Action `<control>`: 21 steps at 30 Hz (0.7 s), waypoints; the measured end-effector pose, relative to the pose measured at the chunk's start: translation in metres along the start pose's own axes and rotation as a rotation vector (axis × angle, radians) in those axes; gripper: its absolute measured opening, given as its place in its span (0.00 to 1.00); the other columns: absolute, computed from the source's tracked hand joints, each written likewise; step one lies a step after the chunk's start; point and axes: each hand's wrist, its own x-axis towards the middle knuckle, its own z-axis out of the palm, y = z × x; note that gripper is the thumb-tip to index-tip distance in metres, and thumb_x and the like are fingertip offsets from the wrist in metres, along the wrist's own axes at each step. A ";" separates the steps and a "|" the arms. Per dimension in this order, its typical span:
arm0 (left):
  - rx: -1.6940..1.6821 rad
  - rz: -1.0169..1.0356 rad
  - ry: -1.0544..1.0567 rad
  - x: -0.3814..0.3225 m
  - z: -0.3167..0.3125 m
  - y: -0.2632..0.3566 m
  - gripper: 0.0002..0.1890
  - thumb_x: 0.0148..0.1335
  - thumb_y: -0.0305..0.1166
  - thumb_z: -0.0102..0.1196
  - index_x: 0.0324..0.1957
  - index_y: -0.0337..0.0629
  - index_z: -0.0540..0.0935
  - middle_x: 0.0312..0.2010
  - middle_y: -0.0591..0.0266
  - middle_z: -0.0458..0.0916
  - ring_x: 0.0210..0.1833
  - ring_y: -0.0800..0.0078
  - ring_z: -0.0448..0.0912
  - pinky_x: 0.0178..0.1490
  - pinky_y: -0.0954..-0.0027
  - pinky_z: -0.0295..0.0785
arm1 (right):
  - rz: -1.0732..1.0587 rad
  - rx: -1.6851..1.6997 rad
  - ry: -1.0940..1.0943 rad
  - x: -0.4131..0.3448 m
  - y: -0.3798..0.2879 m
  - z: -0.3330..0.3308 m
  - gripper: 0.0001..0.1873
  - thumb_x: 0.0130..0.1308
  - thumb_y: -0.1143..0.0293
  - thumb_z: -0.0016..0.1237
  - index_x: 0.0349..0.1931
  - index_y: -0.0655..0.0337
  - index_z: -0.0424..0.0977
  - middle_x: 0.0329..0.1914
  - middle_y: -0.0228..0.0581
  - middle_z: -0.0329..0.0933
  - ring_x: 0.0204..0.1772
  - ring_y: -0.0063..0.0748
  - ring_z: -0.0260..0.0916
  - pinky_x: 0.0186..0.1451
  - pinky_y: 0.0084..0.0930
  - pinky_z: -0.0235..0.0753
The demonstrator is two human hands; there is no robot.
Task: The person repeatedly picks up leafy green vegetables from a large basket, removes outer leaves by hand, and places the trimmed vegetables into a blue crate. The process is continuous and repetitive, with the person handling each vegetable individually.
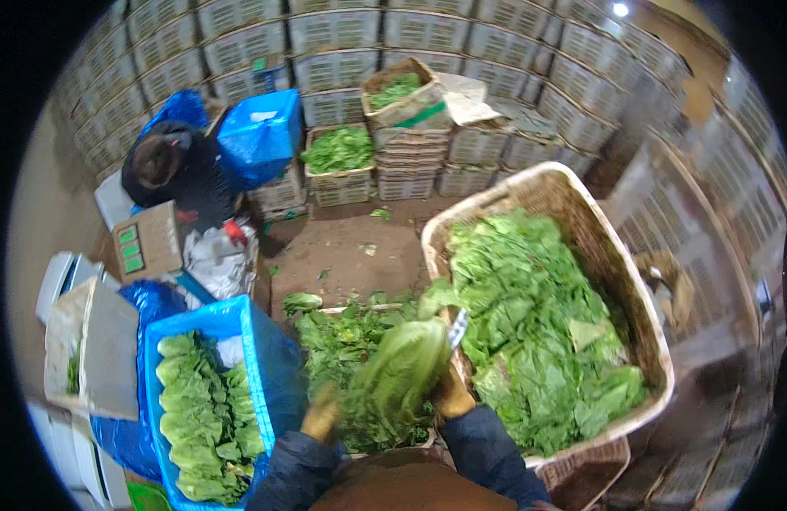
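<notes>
A head of leafy lettuce (403, 367) is held up in front of me, its pale base towards the upper right. My right hand (454, 394), in a tan glove, is at its right side. A pale flat blade (458, 328), apparently a knife, projects above this hand beside the lettuce base; the handle is hidden. Motion blurs my left hand (323, 412), also gloved, beside the leafy end, and its grip is unclear. Beneath the lettuce, a crate (361, 309) is heaped with loose green leaves (332, 342).
At right, a large plastic crate (649, 338) holds lettuce (534, 332). A blue-lined box (252, 364) at left contains rows of lettuce heads (195, 415). Another person (176, 166) works beyond a scale (147, 243). Stacked crates (332, 32) line the back.
</notes>
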 end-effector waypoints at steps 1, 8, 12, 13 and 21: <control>-0.031 0.037 0.254 -0.020 0.000 0.022 0.46 0.65 0.43 0.67 0.78 0.43 0.57 0.72 0.54 0.69 0.67 0.55 0.73 0.59 0.48 0.77 | 0.105 0.208 0.003 -0.006 0.007 0.002 0.39 0.72 0.52 0.56 0.75 0.59 0.57 0.63 0.38 0.71 0.62 0.31 0.70 0.62 0.30 0.75; 0.387 0.282 0.335 -0.062 0.049 0.093 0.48 0.61 0.40 0.71 0.77 0.44 0.55 0.72 0.48 0.67 0.74 0.56 0.67 0.77 0.62 0.62 | 0.338 0.205 -0.410 -0.020 -0.013 0.135 0.45 0.55 0.50 0.74 0.67 0.61 0.67 0.59 0.41 0.75 0.58 0.37 0.75 0.58 0.36 0.77; 0.118 0.515 0.369 -0.080 -0.024 0.101 0.45 0.56 0.40 0.74 0.72 0.44 0.62 0.63 0.55 0.76 0.66 0.58 0.75 0.72 0.59 0.70 | 0.231 0.087 -0.762 0.017 -0.042 0.201 0.38 0.64 0.58 0.69 0.71 0.56 0.66 0.65 0.35 0.68 0.54 0.30 0.70 0.58 0.29 0.73; 0.246 0.569 0.410 -0.087 -0.057 0.110 0.48 0.54 0.41 0.76 0.73 0.43 0.62 0.63 0.54 0.76 0.66 0.58 0.75 0.72 0.58 0.71 | 0.117 -0.112 -0.755 0.028 -0.044 0.205 0.37 0.63 0.59 0.69 0.70 0.57 0.67 0.64 0.36 0.70 0.50 0.30 0.71 0.56 0.28 0.74; 1.771 0.311 0.499 0.016 -0.326 0.167 0.53 0.41 0.39 0.78 0.71 0.38 0.67 0.60 0.39 0.78 0.60 0.43 0.78 0.62 0.48 0.75 | 0.645 -0.387 -0.151 0.024 -0.045 0.121 0.19 0.75 0.68 0.54 0.63 0.59 0.76 0.56 0.36 0.83 0.44 0.21 0.78 0.41 0.21 0.79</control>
